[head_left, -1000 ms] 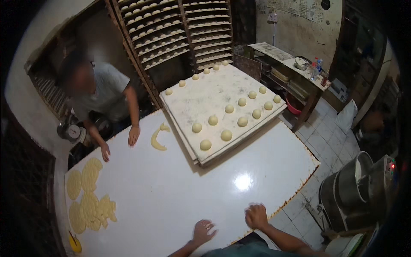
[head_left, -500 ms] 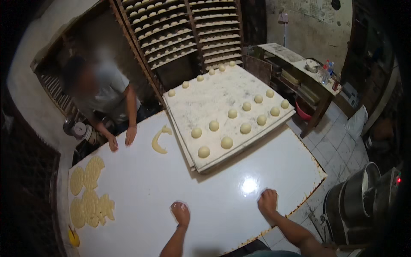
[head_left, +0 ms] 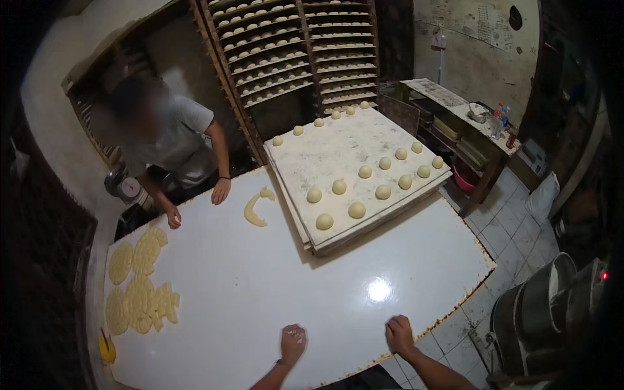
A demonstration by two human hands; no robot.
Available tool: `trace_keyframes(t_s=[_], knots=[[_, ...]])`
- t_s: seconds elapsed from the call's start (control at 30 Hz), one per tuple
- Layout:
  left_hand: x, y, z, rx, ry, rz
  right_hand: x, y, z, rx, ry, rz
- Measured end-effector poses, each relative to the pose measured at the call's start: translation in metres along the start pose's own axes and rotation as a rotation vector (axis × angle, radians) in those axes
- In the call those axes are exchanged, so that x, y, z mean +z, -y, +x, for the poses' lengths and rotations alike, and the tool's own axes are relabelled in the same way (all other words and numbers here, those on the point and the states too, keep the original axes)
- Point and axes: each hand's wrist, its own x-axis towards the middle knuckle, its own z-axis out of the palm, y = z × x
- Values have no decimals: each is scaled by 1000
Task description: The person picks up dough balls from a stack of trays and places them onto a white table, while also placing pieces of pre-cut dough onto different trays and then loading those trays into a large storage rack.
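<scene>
On the white tabletop (head_left: pixel 227 299) near its front edge, my left hand (head_left: pixel 293 344) is curled, with pale residue on it; whatever is beneath its fingers is hidden. My right hand (head_left: pixel 398 335) is also curled against the table farther right, its underside out of sight. Flattened, cut sheets of pale dough (head_left: pixel 140 296) lie along the left side, and a curved dough strip (head_left: pixel 253 214) lies further back. Stacked floured boards (head_left: pixel 338 149) carry several round dough balls (head_left: pixel 356 209) at the back right of the tabletop.
A co-worker (head_left: pixel 175 136) leans at the far left edge, both hands at the table. Behind stands a rack (head_left: pixel 276 52) of dough trays. At right are a side table (head_left: pixel 435 94) with bottles, a pink basin (head_left: pixel 463 179) and metal mixing equipment (head_left: pixel 533 318). A yellow tool (head_left: pixel 107 348) lies front left.
Both hands moved forward on the table, then back toward the front edge. My left hand went from spread fingers to curled. The view shifted slightly. The co-worker's hands shifted along the edge.
</scene>
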Motion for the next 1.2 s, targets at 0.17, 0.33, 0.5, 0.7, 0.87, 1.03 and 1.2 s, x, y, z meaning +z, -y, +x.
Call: trace_keyframes(t_s=[0.17,0.33,0.5,0.7,0.87,1.03,1.2], knots=[[-18,44,51,-332,-218,201,-21,-9,52,208,-289,-237],[-9,21,-19,-80,133,177,14,11,-16,9,-95,-76],[-26,63,33,-311,-293,166,6,-2,36,235,-375,-209],[-41,49,-35,46,90,143,-6,20,-41,272,-219,89],[-18,40,27,-452,-171,119,-47,-19,42,934,-352,1235],[-26,14,-31,-415,-257,89,-49,17,261,549,14,1277],[-46,19,84,-949,-790,-1053,10,59,479,6,256,432]])
